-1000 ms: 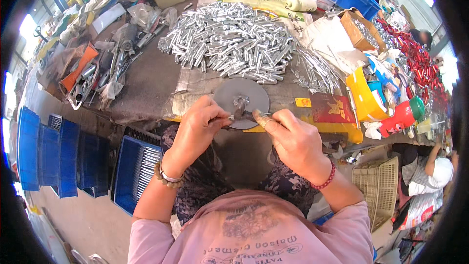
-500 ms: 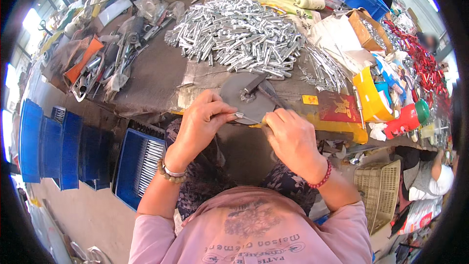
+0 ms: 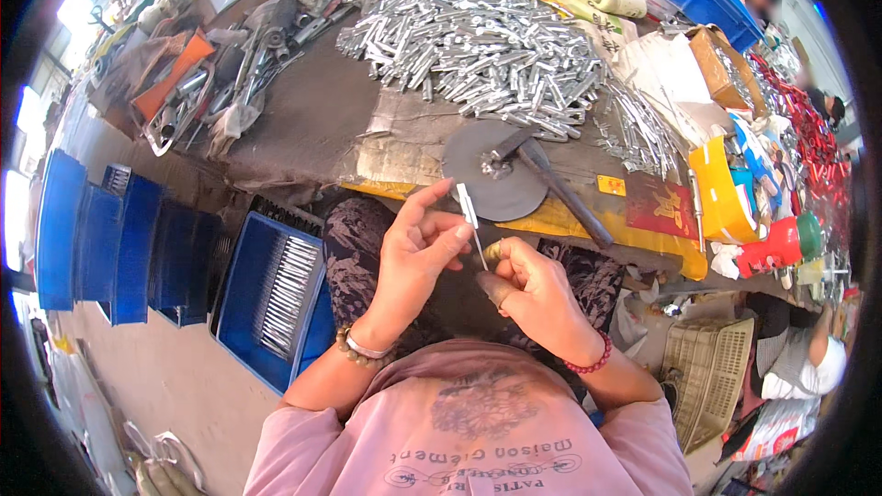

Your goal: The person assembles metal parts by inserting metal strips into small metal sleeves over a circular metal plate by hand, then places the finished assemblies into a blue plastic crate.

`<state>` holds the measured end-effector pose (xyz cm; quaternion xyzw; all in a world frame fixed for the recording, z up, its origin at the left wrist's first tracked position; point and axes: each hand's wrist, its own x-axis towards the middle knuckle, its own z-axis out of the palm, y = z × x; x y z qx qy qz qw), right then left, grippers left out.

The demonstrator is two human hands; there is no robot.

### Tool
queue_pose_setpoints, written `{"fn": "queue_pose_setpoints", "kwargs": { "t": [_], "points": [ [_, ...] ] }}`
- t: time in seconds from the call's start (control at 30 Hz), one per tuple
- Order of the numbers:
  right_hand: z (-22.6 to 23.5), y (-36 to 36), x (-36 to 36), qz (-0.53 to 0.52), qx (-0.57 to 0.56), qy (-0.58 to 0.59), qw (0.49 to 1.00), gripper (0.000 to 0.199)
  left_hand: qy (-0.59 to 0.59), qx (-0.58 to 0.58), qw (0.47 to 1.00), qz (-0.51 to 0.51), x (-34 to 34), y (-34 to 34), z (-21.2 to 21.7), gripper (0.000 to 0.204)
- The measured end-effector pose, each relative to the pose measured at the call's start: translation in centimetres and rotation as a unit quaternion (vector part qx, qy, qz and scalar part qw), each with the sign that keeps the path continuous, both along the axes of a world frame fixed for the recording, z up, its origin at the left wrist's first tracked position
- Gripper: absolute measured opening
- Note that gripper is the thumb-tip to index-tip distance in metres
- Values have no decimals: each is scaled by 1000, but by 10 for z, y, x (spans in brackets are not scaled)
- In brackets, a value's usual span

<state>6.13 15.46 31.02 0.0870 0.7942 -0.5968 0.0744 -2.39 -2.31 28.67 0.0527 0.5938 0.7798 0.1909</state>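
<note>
A slim metal rod with a thicker shiny silver sleeve (image 3: 468, 206) stands nearly upright between my hands. My left hand (image 3: 418, 257) has its index fingertip by the sleeve's top and its thumb by the sleeve's lower end, the other fingers loosely curled. Below the sleeve, my right hand (image 3: 537, 294) pinches the thin end of the rod between thumb and index finger; its tip is hidden there. Just beyond lies a round grey metal disc (image 3: 467, 163) at the table edge. A hammer (image 3: 562, 191) rests on it, handle slanting toward me.
A large pile of silver metal pieces (image 3: 487, 46) covers the table's middle, with thinner rods (image 3: 638, 129) to its right. At left, a blue bin (image 3: 243, 312) holds rows of rods. A yellow box (image 3: 715, 186) and red bottle (image 3: 770, 248) stand right, near a beige crate (image 3: 703, 363).
The rod and sleeve have swung upright and come nearer me, off the disc's edge. My right hand has lowered and moved closer to my left. The hammer now shows fully.
</note>
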Motion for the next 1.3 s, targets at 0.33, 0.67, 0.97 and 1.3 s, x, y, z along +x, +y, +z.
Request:
{"fn": "queue_pose_setpoints", "kwargs": {
  "t": [0.33, 0.67, 0.97, 1.3],
  "points": [
    [-23, 1, 8, 38, -66, -20, 997, 44, 23, -102, 989, 101, -7, -98, -5, 52],
    [-50, 4, 2, 65, -79, -59, 993, 38, -167, -568, 750, 296, 34, -413, -145, 37],
    [-70, 4, 3, 65, -69, -88, 992, 37, -292, -712, 616, 170, 27, -440, -205, 20],
    [-81, 7, 5, 56, -77, -106, 990, 32, -234, -749, 587, 200, 28, -461, -262, 27]
  ]
}}
